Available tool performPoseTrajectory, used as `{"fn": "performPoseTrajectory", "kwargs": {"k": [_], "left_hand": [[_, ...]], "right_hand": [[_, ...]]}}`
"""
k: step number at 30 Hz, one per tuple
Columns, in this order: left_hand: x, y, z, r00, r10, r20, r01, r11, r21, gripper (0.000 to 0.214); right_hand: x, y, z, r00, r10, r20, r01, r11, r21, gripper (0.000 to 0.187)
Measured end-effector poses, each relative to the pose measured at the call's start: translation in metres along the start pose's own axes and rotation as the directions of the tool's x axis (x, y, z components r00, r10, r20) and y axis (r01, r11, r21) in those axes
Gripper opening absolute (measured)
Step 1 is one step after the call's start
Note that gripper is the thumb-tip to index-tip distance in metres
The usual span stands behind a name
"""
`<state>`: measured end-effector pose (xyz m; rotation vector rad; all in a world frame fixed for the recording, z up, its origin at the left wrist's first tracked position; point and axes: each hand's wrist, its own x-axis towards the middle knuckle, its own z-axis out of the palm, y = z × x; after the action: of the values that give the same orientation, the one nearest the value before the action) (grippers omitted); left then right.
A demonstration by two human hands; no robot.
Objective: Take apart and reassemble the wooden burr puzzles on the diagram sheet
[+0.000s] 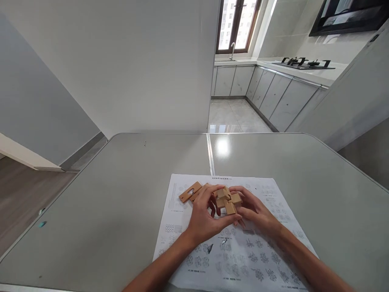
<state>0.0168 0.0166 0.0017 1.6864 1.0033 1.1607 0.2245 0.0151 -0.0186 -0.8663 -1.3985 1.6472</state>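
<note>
A wooden burr puzzle (228, 199) of interlocking light-brown blocks sits between my two hands, above the printed sheet. My left hand (208, 213) curves round its left and near sides, with the thumb along the near edge and fingers over the top. My right hand (257, 211) grips it from the right, fingers closed against the blocks. Flat notched wooden pieces (190, 192) lie on the paper just left of the puzzle, partly hidden by my left hand. The white instruction sheet (182, 251) with small printed diagrams spreads under both hands.
The grey table (91, 227) has a pale seam (210, 154) across its far half. Small teal bits (42, 224) are at its left edge. Beyond it stand a white wall (146, 73) and a kitchen with cabinets (273, 89) and a gas hob (304, 64).
</note>
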Motion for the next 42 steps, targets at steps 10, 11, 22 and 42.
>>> {"fn": "performPoseTrajectory", "kwargs": {"k": [10, 11, 22, 42], "left_hand": [[0.004, 0.001, 0.0, 0.999, -0.032, -0.011, 0.031, 0.996, -0.086, 0.067], [0.004, 0.001, 0.0, 0.999, -0.047, -0.013, 0.045, 0.994, -0.099, 0.067], [0.004, -0.004, -0.002, 0.988, -0.148, 0.035, 0.151, 0.978, -0.146, 0.067], [0.01, -0.006, -0.007, 0.99, 0.017, -0.14, 0.013, 0.977, 0.212, 0.057]], "right_hand": [[0.005, 0.002, 0.001, 0.999, 0.041, 0.035, -0.04, 0.999, -0.036, 0.048], [0.006, 0.001, 0.001, 0.999, 0.042, 0.028, -0.041, 0.998, -0.045, 0.046], [0.005, 0.001, -0.001, 0.993, 0.093, -0.079, -0.102, 0.987, -0.123, 0.047], [0.001, -0.006, -0.002, 0.991, 0.069, -0.115, -0.057, 0.993, 0.106, 0.046]]}}
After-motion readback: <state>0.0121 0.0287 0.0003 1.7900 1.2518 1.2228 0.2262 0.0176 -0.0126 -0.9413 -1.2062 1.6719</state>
